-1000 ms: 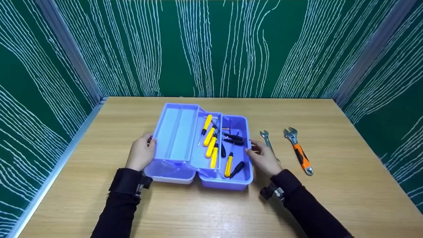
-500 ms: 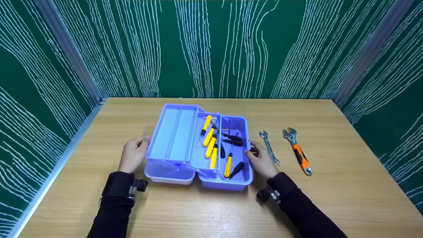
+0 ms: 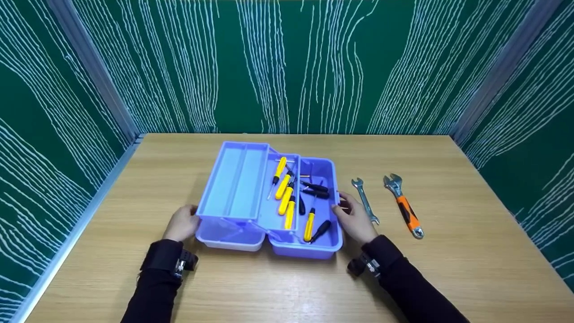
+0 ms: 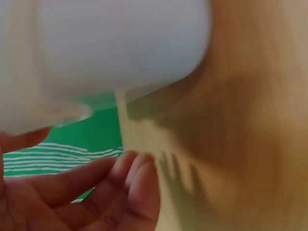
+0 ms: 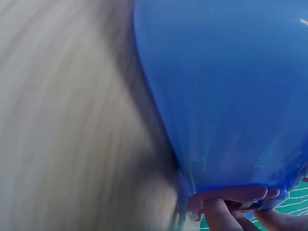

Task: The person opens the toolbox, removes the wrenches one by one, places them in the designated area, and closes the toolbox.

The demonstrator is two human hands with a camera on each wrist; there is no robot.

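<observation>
A lilac plastic toolbox (image 3: 305,252) stands spread on the table, its lid (image 3: 231,244) folded to the left beneath the divided upper tray (image 3: 251,179). Several yellow-handled screwdrivers (image 3: 309,225) and black-handled tools (image 3: 321,230) lie in the lower tray and the base. My left hand (image 3: 180,224) is beside the lid; in the left wrist view its fingers (image 4: 142,185) are loosely bent, apart from the pale plastic, the thumb near its edge. My right hand (image 3: 356,220) holds the box's right side, thumb at the rim, fingers (image 5: 219,214) at a pink latch (image 5: 231,194).
To the right of the box lie an open-ended wrench (image 3: 365,202) and an adjustable wrench (image 3: 405,208) with an orange and black handle. Green walls (image 3: 309,67) with white wavy lines enclose the wooden table (image 3: 287,291) on the back and both sides.
My left hand has come off the upper tray's left edge, moved left, then lowered beside the lid. My right hand has stayed at the box's right side.
</observation>
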